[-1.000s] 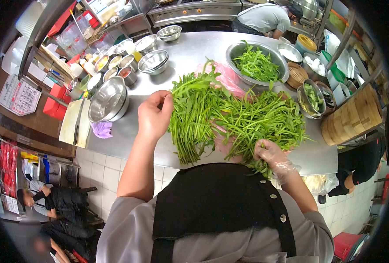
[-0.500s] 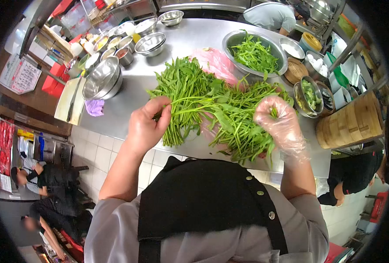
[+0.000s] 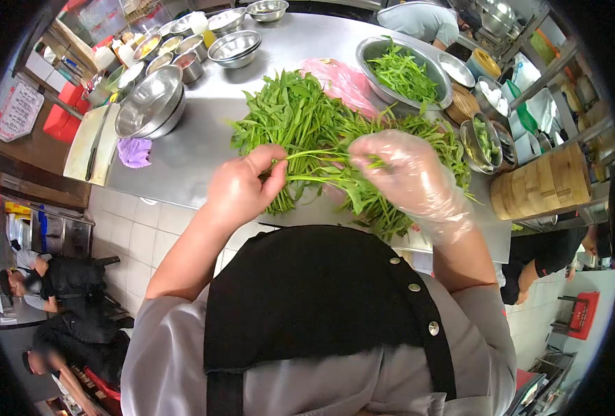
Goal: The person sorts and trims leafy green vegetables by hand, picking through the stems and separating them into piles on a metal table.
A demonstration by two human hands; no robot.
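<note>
My bare left hand (image 3: 247,187) pinches the ends of a few thin green stems (image 3: 314,154). My right hand (image 3: 404,170), in a clear plastic glove, is closed on the same stems, a short way to the right. Beneath and behind both hands lie a bundle of leafy greens (image 3: 279,104) and a looser heap of greens (image 3: 449,142) on the steel table (image 3: 196,139). A pink plastic bag (image 3: 335,83) shows behind them. At the back right, a large metal bowl (image 3: 437,104) holds cut greens (image 3: 404,73).
At left are nested metal bowls (image 3: 148,104), a knife (image 3: 98,142) on a cutting board (image 3: 78,149) and a purple cloth-like piece (image 3: 135,152). Bamboo steamers (image 3: 539,182) stand at right. Co-workers are beyond the table (image 3: 418,22), at lower left (image 3: 78,277) and at right (image 3: 539,260).
My right hand has come up from the heap at the table's front edge and moved left onto the stems. My left hand has dropped lower and holds stem ends. The view has shifted.
</note>
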